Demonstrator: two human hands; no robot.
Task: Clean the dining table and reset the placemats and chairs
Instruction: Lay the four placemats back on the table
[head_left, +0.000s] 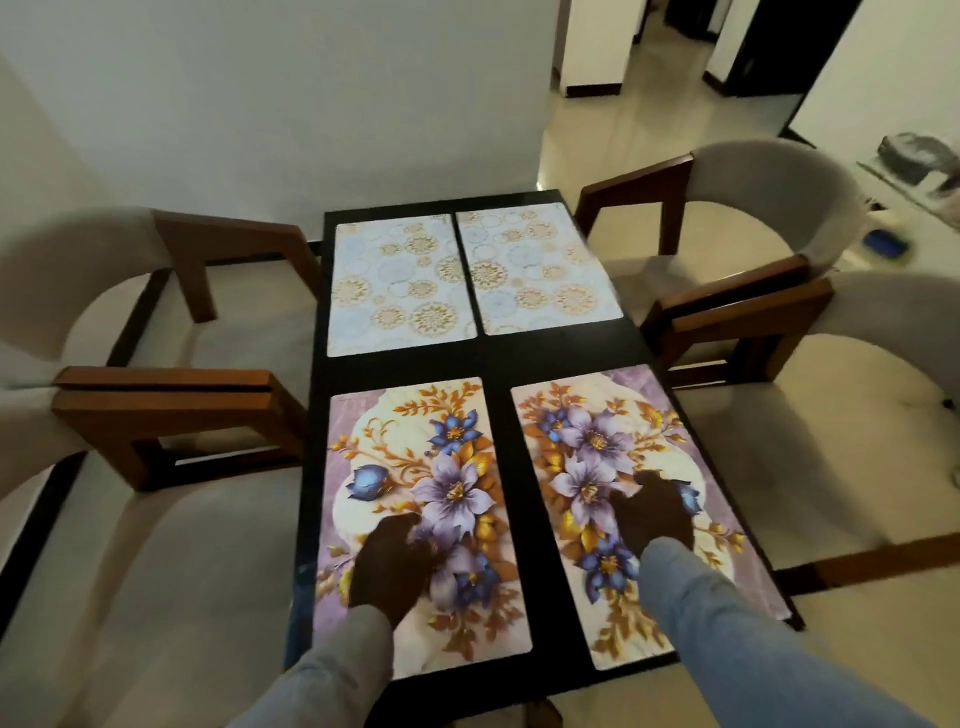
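Black dining table runs away from the camera, long axis toward the white wall. Four cushioned chairs with brown wooden arms flank the table: far-left chair and near-left chair on its left side, far-right chair and near-right chair on its right side, all close to the table edges.

Four placemats lie flat on the table in a two-by-two grid. Far end: left circle-pattern placemat and right circle-pattern placemat, side by side, narrow gap. Near end: left floral placemat and right floral placemat, a strip of bare table between them.

Left hand rests on the left floral placemat, fingers look bent inward against the mat; whether they pinch it cannot be told. Right hand rests flat on the right floral placemat, fingers extended, gripping nothing. Both wear grey-blue sleeves.

Small blue object sits on the floor right of the table, blurred.
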